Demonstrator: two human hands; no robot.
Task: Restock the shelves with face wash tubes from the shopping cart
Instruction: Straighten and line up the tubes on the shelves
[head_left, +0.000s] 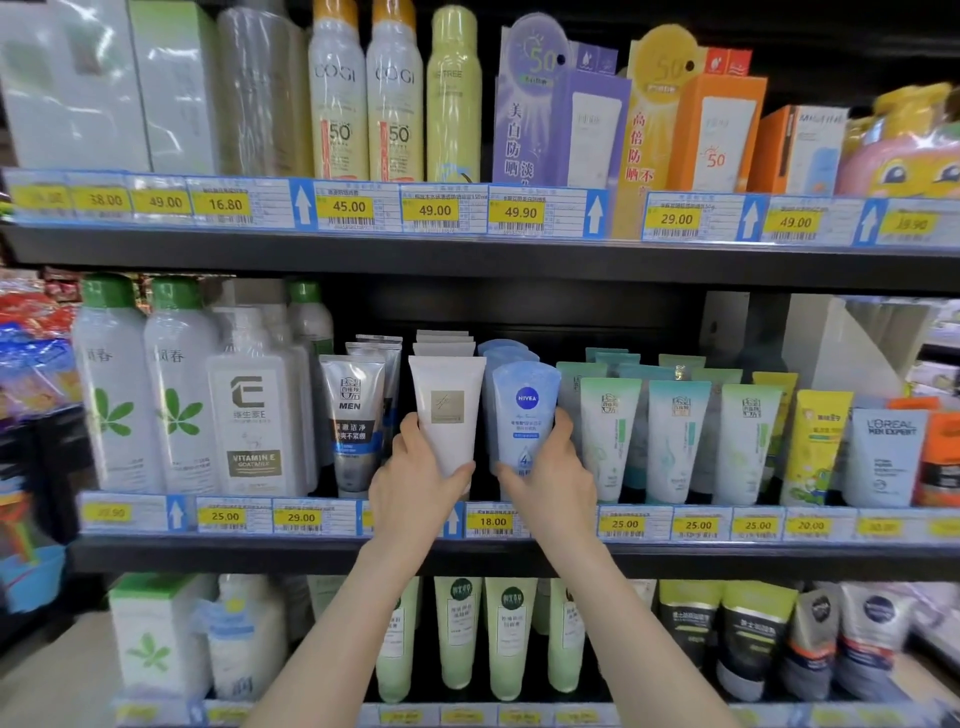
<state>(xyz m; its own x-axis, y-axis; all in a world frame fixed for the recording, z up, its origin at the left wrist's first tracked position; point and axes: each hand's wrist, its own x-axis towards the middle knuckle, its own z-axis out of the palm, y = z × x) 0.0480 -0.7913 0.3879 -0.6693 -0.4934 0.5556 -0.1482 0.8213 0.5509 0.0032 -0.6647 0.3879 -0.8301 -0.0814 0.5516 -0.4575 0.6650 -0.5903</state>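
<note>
My left hand (415, 478) grips the lower part of a white face wash tube (448, 410) with a beige label, standing cap-down at the front of a row of white tubes on the middle shelf (519, 553). My right hand (556, 473) grips a light blue Nivea tube (524, 410) right beside it, at the front of a row of blue tubes. Both tubes stand upright and close together. The shopping cart is out of view.
A grey men's tube (353, 421) stands left of the white one, green-white tubes (610, 436) to the right of the blue one. Tall bottles (179, 395) fill the shelf's left end. Sunscreen sprays and boxes sit above, green tubes (457, 634) below. Price tags line each shelf edge.
</note>
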